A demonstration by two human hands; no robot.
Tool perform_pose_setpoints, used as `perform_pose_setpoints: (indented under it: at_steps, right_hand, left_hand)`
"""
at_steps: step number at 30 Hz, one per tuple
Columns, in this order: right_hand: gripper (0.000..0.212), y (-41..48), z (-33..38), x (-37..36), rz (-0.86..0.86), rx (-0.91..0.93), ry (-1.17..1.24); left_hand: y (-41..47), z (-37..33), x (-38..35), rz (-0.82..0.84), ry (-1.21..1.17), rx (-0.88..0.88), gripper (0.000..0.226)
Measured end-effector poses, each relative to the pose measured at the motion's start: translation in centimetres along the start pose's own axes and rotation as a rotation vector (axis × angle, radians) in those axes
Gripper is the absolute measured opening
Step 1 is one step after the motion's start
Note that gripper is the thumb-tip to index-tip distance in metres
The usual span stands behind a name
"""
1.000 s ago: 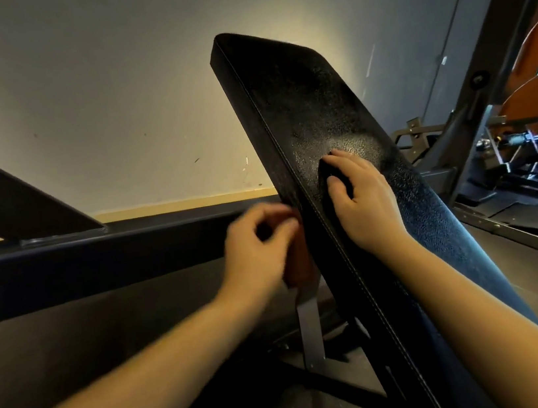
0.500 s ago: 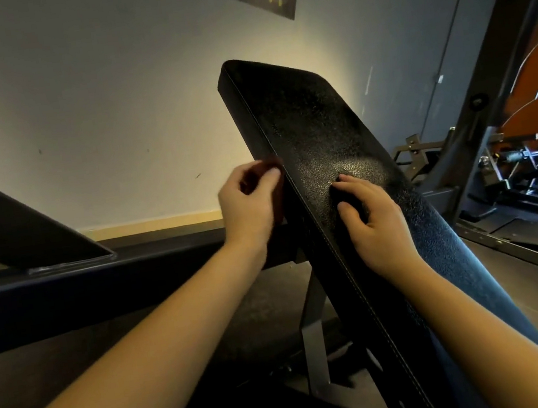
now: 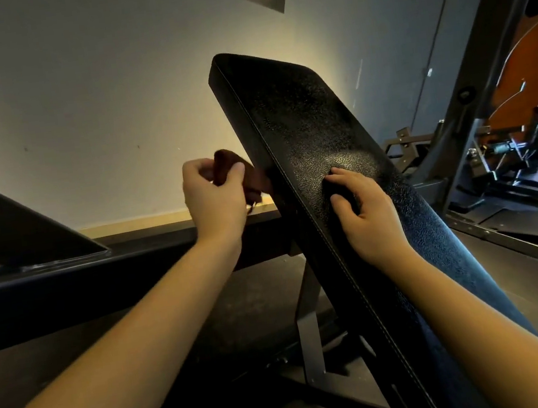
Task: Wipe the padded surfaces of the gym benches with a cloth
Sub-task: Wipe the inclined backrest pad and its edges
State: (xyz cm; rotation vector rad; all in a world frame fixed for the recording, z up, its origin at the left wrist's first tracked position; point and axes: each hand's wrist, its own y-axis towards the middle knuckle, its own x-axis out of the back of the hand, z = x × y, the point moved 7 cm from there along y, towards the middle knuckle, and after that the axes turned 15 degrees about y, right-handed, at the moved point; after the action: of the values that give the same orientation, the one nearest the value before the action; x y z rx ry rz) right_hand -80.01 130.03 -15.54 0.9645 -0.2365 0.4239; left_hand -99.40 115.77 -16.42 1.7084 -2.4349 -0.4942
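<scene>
Body in view: two hands plus forearms. Left hand [image 3: 215,201] bare, right hand [image 3: 369,214] bare. Left forearm [image 3: 125,345] and right forearm [image 3: 485,329] are bare skin from wrist to frame edge (whatever is worn higher up is out of shot). Left thumb [image 3: 238,167] shows a short, plain nail, and the right thumb [image 3: 336,198] nail looks the same. Other nails are too small or turned away to call. Skin reads smooth and even at this resolution. Wide-angle lens, so both forearms balloon toward the lower corners and taper hard to slim wrists. Warm light on the upper sides, undersides in shadow.
</scene>
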Motion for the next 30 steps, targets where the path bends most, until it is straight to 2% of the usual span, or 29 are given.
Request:
perform_pose_setpoints:
  at_steps: [2, 6, 9, 13, 14, 15, 19, 21, 25, 30]
  right_hand:
    - [0.034, 0.0, 0.1, 0.0, 0.000, 0.006, 0.002]
    - [0.037, 0.1, 0.4, -0.1, -0.007, 0.012, -0.010]
    - [0.040, 0.2, 0.5, -0.2, -0.004, 0.000, -0.022]
    - [0.036, 0.0, 0.5, -0.1, -0.003, -0.007, -0.021]
    - [0.034, 0.0, 0.4, -0.1, -0.003, -0.009, -0.022]
    - [0.033, 0.0, 0.4, -0.1, -0.001, -0.010, -0.024]
    - [0.033, -0.1, 0.4, 0.0, 0.001, -0.024, -0.025]
    - [0.033, -0.2, 0.4, 0.0, 0.002, -0.019, -0.022]
    - [0.035, -0.1, 0.4, -0.1, -0.003, -0.011, -0.018]
    - [0.036, 0.2, 0.3, -0.1, 0.014, -0.023, -0.018]
  left_hand:
    - [-0.6, -0.6, -1.4, 0.020, 0.003, -0.049, 0.034]
    - [-4.7, -0.4, -2.7, 0.107, 0.095, -0.284, 0.032]
    - [-6.9, 1.5, -2.3, 0.240, 0.048, -0.278, 0.034]
    - [-10.3, 3.7, -1.3, 0.504, 0.022, -0.211, 0.035]
    - [-10.2, 3.6, -0.8, 0.515, 0.026, -0.207, 0.034]
    - [-9.5, 3.3, 0.0, 0.468, 0.023, -0.213, 0.033]
    - [-4.5, 1.5, 1.4, 0.089, -0.019, -0.162, 0.021]
    - [-4.2, 1.2, -0.5, 0.081, 0.059, -0.186, 0.022]
    - [-7.6, 2.1, -2.3, 0.196, 0.097, -0.251, 0.026]
    - [-11.6, 5.0, -0.8, 0.685, 0.069, -0.195, 0.027]
